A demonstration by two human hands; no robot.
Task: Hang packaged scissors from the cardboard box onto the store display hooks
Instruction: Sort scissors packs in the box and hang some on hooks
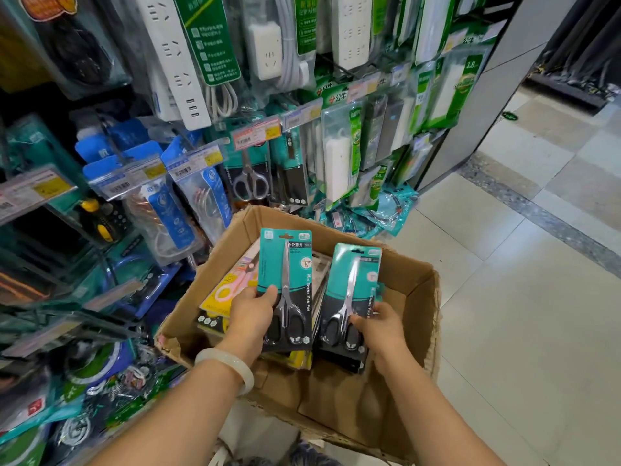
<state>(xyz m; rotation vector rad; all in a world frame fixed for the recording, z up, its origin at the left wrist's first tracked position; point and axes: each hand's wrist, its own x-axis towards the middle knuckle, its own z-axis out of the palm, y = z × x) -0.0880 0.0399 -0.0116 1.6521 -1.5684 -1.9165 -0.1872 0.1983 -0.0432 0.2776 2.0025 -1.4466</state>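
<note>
Two teal-and-black scissor packs are up out of the cardboard box [416, 290], one per hand. Left hand [250, 314] grips the taller scissor pack [285, 264] at its lower left edge, thumb across the front, fingers curled behind; card upright, hang hole at top. Right hand [383, 326] grips the second scissor pack [356, 280] at its lower right edge, thumb on the front near the handles, fingers wrapped round the back; this pack tilts a bit right. Both sit over the middle of the box, near each other but apart.

Still in the box: a pink-and-yellow scissors pack [232, 284] along the left wall, plus more dark packs under the two held ones, count unclear.

On the display behind the box's far edge, one hung scissors pack [250, 176] w/ grey handles sits under a price tag [257, 133]; black packs hang just beside it on the right.

Progress, as a guess: early-to-mid. Neither held pack is on a hook yet, and stock is left in the box. Next up: raise a pack to the rack and thread its hole onto a hook.
</note>
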